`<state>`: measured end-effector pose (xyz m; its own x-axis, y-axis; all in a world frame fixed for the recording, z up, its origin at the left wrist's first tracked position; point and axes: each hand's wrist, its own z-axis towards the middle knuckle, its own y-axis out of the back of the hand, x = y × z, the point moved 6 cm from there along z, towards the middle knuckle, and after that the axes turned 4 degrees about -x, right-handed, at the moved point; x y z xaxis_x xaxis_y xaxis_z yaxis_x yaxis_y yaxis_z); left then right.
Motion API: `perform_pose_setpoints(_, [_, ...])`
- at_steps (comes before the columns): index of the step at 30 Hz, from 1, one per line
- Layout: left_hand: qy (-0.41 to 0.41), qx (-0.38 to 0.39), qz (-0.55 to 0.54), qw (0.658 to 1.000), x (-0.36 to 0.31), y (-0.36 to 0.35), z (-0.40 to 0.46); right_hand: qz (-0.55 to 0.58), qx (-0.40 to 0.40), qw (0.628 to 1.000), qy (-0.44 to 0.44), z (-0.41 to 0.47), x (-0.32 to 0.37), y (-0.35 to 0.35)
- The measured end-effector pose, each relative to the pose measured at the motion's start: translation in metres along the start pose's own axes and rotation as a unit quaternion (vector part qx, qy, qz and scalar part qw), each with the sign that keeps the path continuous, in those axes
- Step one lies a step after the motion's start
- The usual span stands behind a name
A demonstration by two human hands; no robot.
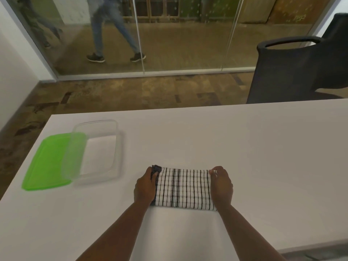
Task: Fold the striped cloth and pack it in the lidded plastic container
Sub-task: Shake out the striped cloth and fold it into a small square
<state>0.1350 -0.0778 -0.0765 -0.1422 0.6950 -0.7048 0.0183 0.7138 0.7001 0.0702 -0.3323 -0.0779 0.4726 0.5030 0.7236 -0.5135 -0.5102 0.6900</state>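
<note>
Cloth: striped cloth folded, flat on table.
Left hand: grips cloth's left end.
Right hand: grips right end.
Container: open, left of cloth, on green lid.
Writing: none legible.

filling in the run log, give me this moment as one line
stage: folding | striped cloth: folded, on table | left hand, right hand: grip cloth ends | clear container: open, empty | green lid: partly under container

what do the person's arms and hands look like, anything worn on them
Both forearms are bare up to the picture's lower edge, with no sleeves in view. The left hand and right hand wear no gloves; no watch, ring or bracelet shows.
</note>
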Motion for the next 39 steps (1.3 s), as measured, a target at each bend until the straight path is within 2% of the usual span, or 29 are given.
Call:
perform_pose_setpoints(5, [-0.005,0.001,0.138,0.99,0.002,-0.007,-0.002,-0.034,0.021,0.999,-0.003,-0.001,-0.004,-0.006])
perform_pose_setpoints(8, [-0.006,-0.063,0.152,0.986,-0.004,0.005,-0.009,-0.133,-0.011,0.99,0.048,-0.003,0.006,0.002])
perform_pose_setpoints(9, [-0.037,-0.104,0.161,0.981,-0.01,0.011,-0.012,-0.154,-0.038,0.985,0.071,-0.006,0.012,0.006])
perform_pose_setpoints(11, [-0.167,-0.158,0.173,0.958,-0.032,0.014,-0.023,-0.133,-0.08,0.979,0.131,-0.02,0.033,0.009])
perform_pose_setpoints(12, [-0.249,-0.137,0.172,0.943,-0.044,0.008,-0.031,-0.114,-0.083,0.977,0.16,-0.03,0.044,0.005])
perform_pose_setpoints(13, [-0.313,-0.074,0.167,0.932,-0.053,-0.005,-0.04,-0.087,-0.069,0.976,0.186,-0.041,0.054,-0.003])
perform_pose_setpoints(14, [-0.345,-0.002,0.156,0.926,-0.057,-0.019,-0.047,-0.051,-0.02,0.978,0.202,-0.052,0.063,-0.014])
perform_pose_setpoints(16, [-0.33,0.101,0.146,0.927,-0.049,-0.04,-0.052,-0.008,0.124,0.968,0.22,-0.073,0.071,-0.042])
perform_pose_setpoints(17, [-0.318,0.124,0.16,0.926,-0.04,-0.047,-0.052,-0.009,0.184,0.954,0.235,-0.081,0.069,-0.053])
perform_pose_setpoints(19, [-0.332,0.13,0.213,0.91,-0.027,-0.054,-0.053,-0.076,0.239,0.927,0.279,-0.09,0.059,-0.066])
perform_pose_setpoints(21, [-0.353,0.11,0.263,0.891,-0.022,-0.053,-0.054,-0.158,0.243,0.908,0.301,-0.093,0.047,-0.07])
perform_pose_setpoints(23, [-0.359,0.078,0.276,0.888,-0.024,-0.049,-0.054,-0.194,0.228,0.906,0.301,-0.089,0.039,-0.066])
perform_pose_setpoints(26, [-0.308,0.085,0.276,0.906,-0.017,-0.041,-0.044,-0.235,0.191,0.913,0.274,-0.072,0.023,-0.053])
perform_pose_setpoints(29, [-0.239,0.107,0.321,0.91,-0.003,-0.035,-0.03,-0.273,0.159,0.926,0.206,-0.051,-0.002,-0.034])
perform_pose_setpoints(32, [-0.233,0.125,0.321,0.909,-0.006,-0.031,-0.023,-0.262,0.152,0.943,0.142,-0.038,-0.011,-0.022])
perform_pose_setpoints(35, [-0.263,0.146,0.348,0.888,-0.019,-0.026,-0.011,-0.215,0.165,0.954,0.126,-0.02,0.001,-0.012])
perform_pose_setpoints(39, [-0.268,0.215,0.381,0.858,-0.035,-0.024,0.007,-0.178,0.248,0.947,0.104,0.004,0.011,-0.007])
